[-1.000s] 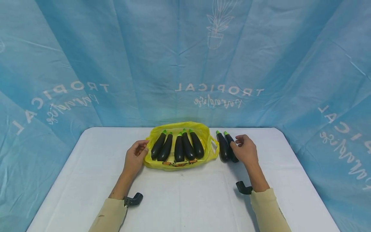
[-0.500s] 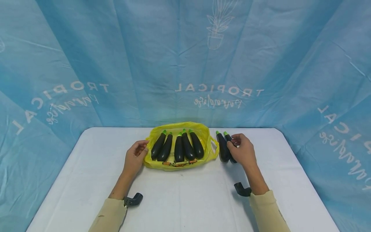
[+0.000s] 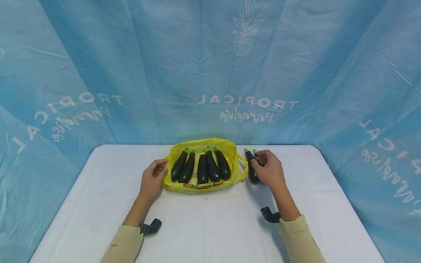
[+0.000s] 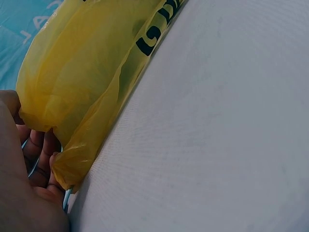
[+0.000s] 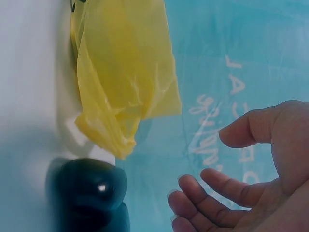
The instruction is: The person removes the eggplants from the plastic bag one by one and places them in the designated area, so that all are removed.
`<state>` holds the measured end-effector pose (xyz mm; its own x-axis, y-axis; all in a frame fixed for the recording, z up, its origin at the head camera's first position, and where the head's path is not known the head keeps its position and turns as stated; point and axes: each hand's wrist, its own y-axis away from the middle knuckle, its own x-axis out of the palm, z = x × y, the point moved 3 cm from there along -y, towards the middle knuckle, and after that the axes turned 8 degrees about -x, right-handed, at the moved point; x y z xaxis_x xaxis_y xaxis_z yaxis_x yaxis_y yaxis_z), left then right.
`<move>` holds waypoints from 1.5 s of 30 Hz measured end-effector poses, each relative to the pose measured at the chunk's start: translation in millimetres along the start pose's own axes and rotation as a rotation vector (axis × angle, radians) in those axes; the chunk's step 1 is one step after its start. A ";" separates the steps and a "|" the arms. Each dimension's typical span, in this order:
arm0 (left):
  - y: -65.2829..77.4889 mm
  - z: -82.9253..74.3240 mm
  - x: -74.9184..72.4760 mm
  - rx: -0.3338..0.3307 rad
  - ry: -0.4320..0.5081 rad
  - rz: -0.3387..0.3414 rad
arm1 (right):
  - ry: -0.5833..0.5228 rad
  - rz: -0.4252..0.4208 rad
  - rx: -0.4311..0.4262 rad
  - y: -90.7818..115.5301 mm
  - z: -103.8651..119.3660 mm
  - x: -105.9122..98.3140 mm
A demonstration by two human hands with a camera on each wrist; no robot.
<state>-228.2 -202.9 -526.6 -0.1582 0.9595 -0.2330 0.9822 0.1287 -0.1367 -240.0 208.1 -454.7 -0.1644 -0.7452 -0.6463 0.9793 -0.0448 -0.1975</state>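
Observation:
A yellow plastic bag (image 3: 184, 187) lies spread on the table with several dark eggplants (image 3: 213, 168) side by side on it, green stems pointing away. At the bag's left end, my left hand (image 3: 153, 177) pinches its edge between thumb and fingers; the left wrist view shows the gathered plastic (image 4: 72, 164) by the fingers. Two more eggplants lie right of the bag. The nearer one to it (image 3: 250, 168) shows well, while my right hand (image 3: 271, 170) covers most of the other. In the right wrist view the thumb and fingers (image 5: 195, 193) stand apart, holding nothing, beside a blurred eggplant (image 5: 89, 186).
The white-covered table (image 3: 204, 226) ends at a blue printed curtain (image 3: 177, 91) behind and at both sides. A looped bag handle (image 3: 242, 167) sticks out toward the two loose eggplants. Each wrist wears a black camera mount (image 3: 270, 214).
My right hand has shifted left over the two loose eggplants, and now hides most of the right one. The left hand and the bag stay in place.

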 end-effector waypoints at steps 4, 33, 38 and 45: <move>-0.2 -0.6 0.5 -0.002 0.000 0.000 | 0.002 0.007 -0.032 -0.5 5.1 3.6; 0.3 -3.0 0.3 0.021 -0.016 0.001 | -0.068 0.054 -0.104 -4.5 35.2 30.3; 0.7 -2.8 0.7 0.032 -0.021 -0.002 | -0.096 0.059 -0.125 -3.9 40.1 34.6; 2.0 -3.5 0.2 0.034 -0.025 -0.001 | -0.107 0.103 -0.210 -4.0 41.0 48.3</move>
<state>-225.9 -201.5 -523.5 -0.1624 0.9527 -0.2567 0.9780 0.1210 -0.1699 -247.1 145.0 -454.9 -0.0409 -0.8052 -0.5916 0.9422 0.1659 -0.2910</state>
